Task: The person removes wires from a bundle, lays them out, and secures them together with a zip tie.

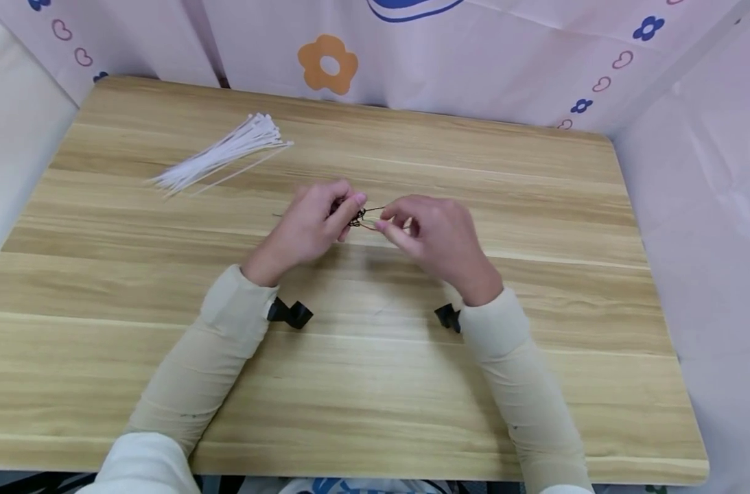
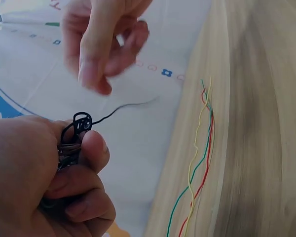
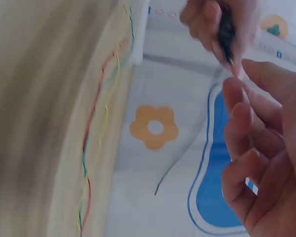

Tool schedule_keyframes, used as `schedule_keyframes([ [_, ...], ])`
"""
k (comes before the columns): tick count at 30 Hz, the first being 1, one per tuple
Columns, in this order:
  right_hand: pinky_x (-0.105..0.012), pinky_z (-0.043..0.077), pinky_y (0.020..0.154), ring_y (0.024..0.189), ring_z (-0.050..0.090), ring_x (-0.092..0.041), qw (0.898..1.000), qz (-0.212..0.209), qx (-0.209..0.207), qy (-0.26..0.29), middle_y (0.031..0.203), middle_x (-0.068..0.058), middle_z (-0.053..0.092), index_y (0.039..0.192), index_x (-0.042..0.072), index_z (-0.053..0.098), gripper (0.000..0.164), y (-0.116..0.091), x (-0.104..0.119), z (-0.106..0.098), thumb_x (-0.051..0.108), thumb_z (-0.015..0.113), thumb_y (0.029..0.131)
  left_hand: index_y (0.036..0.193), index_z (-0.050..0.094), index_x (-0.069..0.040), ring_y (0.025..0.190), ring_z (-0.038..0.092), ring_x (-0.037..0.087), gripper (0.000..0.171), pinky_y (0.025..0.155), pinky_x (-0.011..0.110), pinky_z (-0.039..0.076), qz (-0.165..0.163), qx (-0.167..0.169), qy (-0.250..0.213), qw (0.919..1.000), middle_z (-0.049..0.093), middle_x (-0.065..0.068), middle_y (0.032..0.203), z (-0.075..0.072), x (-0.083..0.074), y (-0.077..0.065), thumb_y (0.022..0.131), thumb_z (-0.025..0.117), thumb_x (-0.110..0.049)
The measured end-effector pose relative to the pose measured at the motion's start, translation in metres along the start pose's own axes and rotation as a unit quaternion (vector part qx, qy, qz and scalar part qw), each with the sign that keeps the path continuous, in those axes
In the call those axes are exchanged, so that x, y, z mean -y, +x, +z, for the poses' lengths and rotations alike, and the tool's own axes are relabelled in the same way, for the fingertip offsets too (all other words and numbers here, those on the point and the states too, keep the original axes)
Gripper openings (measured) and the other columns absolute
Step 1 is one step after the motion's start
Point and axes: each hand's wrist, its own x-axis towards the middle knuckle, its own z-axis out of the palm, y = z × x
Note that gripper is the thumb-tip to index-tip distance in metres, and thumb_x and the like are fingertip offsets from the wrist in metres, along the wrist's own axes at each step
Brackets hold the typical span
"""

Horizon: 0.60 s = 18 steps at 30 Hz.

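Your left hand [image 1: 311, 219] grips black wire [image 2: 68, 160]; whether your right hand [image 1: 438, 232], at three o'clock, holds any, I cannot tell.

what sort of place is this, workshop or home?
Can't say which; looks like a makeshift workstation: a wood-grain table with a printed sheet behind it, plus zip ties and coloured wires.

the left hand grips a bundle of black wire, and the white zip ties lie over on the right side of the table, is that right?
Not quite: the white zip ties lie on the left side of the table, as the head view shows. The left hand does grip the bundle of black wire.
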Motion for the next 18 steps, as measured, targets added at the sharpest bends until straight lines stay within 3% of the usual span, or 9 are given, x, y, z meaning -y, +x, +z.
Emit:
schedule_keyframes([
  [5, -0.029, 0.054, 0.059, 0.066, 0.069, -0.012, 0.999, 0.018, -0.008, 0.033, 0.085, 0.0, 0.078, 0.097, 0.011, 0.081, 0.014, 0.001, 0.011, 0.012, 0.023, 0.076, 0.099, 0.086, 0.063, -0.011, 0.056, 0.053, 0.018, 0.035, 0.055, 0.027, 0.038, 0.024, -0.018, 0.01, 0.9995, 0.061, 0.001, 0.062, 0.005, -0.007, -0.001, 0.113, 0.051, -0.031],
  [11, -0.033, 0.059, 0.063, 0.066, 0.07, -0.016, 0.992, 0.029, -0.031, 0.119, 0.08, -0.007, 0.078, 0.09, 0.002, 0.079, 0.01, 0.001, 0.011, 0.019, 0.008, 0.074, 0.096, 0.087, 0.063, -0.01, 0.055, 0.054, 0.015, 0.033, 0.053, 0.026, 0.039, 0.051, -0.025, 0.02, 0.9982, 0.061, 0.001, 0.062, 0.01, -0.01, -0.002, 0.113, 0.051, -0.027],
  [14, -0.028, 0.056, 0.061, 0.062, 0.065, -0.015, 0.989, 0.012, -0.044, 0.138, 0.072, -0.008, 0.072, 0.084, 0.0, 0.074, 0.009, 0.001, 0.01, 0.021, 0.002, 0.071, 0.092, 0.084, 0.061, -0.01, 0.055, 0.054, 0.014, 0.034, 0.052, 0.026, 0.039, 0.065, -0.023, 0.02, 0.9974, 0.061, 0.001, 0.061, 0.011, -0.01, -0.002, 0.113, 0.051, -0.026],
  [18, -0.024, 0.048, 0.054, 0.057, 0.055, -0.014, 0.989, -0.043, -0.076, 0.121, 0.064, -0.007, 0.062, 0.077, 0.001, 0.066, 0.01, 0.001, 0.011, 0.024, -0.004, 0.065, 0.085, 0.082, 0.059, -0.01, 0.053, 0.052, 0.014, 0.036, 0.051, 0.027, 0.038, 0.073, -0.021, 0.027, 0.9968, 0.059, 0.0, 0.059, 0.011, -0.01, -0.002, 0.113, 0.05, -0.025],
])
